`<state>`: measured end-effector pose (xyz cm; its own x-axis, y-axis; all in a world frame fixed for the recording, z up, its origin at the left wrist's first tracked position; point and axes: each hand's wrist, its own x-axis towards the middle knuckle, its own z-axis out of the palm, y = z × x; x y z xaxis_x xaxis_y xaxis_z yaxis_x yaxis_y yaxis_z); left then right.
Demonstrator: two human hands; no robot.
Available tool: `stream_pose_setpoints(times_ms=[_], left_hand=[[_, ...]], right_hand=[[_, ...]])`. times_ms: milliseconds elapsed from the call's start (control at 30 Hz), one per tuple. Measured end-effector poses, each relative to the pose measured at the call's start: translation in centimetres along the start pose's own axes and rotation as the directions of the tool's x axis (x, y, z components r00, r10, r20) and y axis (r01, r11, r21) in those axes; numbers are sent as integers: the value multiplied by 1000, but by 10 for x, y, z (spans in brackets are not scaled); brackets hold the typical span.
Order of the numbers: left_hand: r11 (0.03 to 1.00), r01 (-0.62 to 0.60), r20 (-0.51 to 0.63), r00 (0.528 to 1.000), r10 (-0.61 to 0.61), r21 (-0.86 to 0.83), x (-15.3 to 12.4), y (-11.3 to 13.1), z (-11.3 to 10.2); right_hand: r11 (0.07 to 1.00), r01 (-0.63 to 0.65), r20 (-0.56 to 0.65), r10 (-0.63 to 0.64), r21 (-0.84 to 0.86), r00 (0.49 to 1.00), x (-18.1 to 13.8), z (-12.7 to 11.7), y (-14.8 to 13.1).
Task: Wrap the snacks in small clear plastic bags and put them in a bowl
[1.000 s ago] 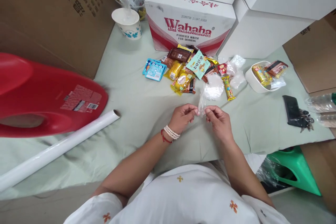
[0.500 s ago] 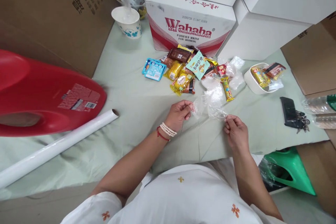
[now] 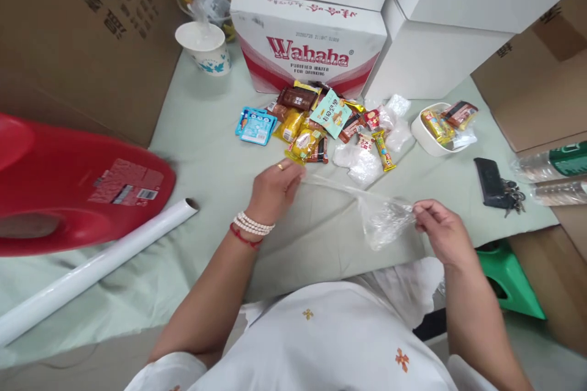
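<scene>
A clear plastic bag [image 3: 383, 217] is stretched between my two hands above the green cloth. My left hand [image 3: 275, 192], with white beads and a red cord at the wrist, pinches one drawn-out end. My right hand [image 3: 440, 229] grips the opposite end between thumb and fingers. Just beyond my hands lies a heap of wrapped snacks: yellow-wrapped cakes [image 3: 303, 143], brown packets [image 3: 297, 98] and a pale green packet [image 3: 331, 113]. White translucent packets [image 3: 362, 165] and a thin yellow snack bar [image 3: 384, 151] lie at its right side.
Blue packets [image 3: 255, 126] lie left of the heap. A white bowl [image 3: 428, 137] of snacks, a black key case [image 3: 490, 183] and bottles stand or lie right. Left are a red jug [image 3: 87, 189], a white roll [image 3: 105, 266] and a paper cup [image 3: 206, 49]; a Wahaha box [image 3: 307, 43] stands behind.
My hands have moved apart, the left one leftward and the right one rightward, pulling the plastic bag into a long stretch. The camera view has shifted slightly.
</scene>
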<state>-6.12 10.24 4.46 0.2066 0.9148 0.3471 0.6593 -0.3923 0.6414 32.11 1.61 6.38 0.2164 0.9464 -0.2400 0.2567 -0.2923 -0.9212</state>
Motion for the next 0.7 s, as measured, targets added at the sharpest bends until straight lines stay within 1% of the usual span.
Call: stream_pose_setpoints(times_ms=[33,67,100,133,167,200,233,267,300,333,367,433,500,567,633,700], left_hand=[[997,42,-99,994,-36,60,0,2,-3],[990,107,-207,974,-86,92,-2,6,-4],[979,182,-296,944,-148,90,-5,10,-4],[967,249,-331,918,-217,58,-11,16,-1],[953,304,-302,909,-286,12,-18,23,3],[937,347,-226,911,-345,-33,-25,31,8],[926,371,-88,922,-376,-69,-34,40,16],[920,383,26,924,-383,-87,-42,49,25],[920,382,75,924,-376,-85,-48,58,35],[925,375,72,926,-371,-65,-52,66,46],[930,365,45,930,-364,-42,-53,73,56],[938,345,-11,938,-345,-34,-49,80,72],[927,364,-2,931,-366,-90,-40,80,82],[896,426,38,905,-424,-128,-31,78,84],[884,460,66,887,-456,-82,-29,77,82],[902,430,101,897,-430,23,-32,80,80]], right_hand=[[1000,3,17,-2,-27,1000,-5,7,5],[999,3,29,-2,-43,1000,-11,16,10],[999,0,34,2,-44,999,-15,25,14],[999,-9,37,11,-30,999,-19,33,19],[1000,-22,40,23,-8,999,-22,41,22],[999,-36,43,35,19,998,-25,47,25],[998,-49,49,47,44,998,-27,53,28],[996,-60,55,56,67,997,-29,56,30],[994,-69,65,63,85,996,-30,59,32],[992,-76,77,69,98,995,-32,61,33],[991,-83,90,73,106,993,-34,63,33],[988,-99,127,84,115,988,-39,64,34],[987,-113,180,92,110,979,-46,63,36],[993,-102,255,84,56,963,-52,58,36],[998,-16,302,31,-54,953,-55,49,33],[976,132,267,-82,-174,960,-51,42,25]])
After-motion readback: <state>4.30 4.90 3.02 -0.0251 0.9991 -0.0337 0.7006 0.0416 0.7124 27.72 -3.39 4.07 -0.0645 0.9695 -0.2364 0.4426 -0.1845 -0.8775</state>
